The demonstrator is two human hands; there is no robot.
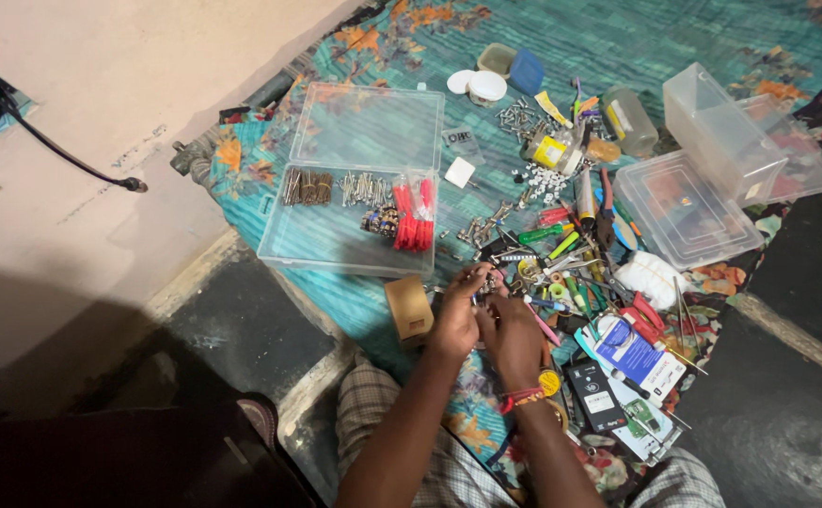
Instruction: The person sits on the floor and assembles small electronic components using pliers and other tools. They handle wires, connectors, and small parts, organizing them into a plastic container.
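While I'm sorting this pile, my left hand and right hand are both pinching small screws – I'm probably dropping them into the clear organizer box next.

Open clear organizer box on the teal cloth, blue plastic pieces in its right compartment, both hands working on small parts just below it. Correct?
Not quite. In the head view the pieces in the clear organizer box are red, not blue. The rest holds: both hands, left and right, are on small parts below it.

Small metal bits betw. hands too tiny to ID (fingertips hidden).
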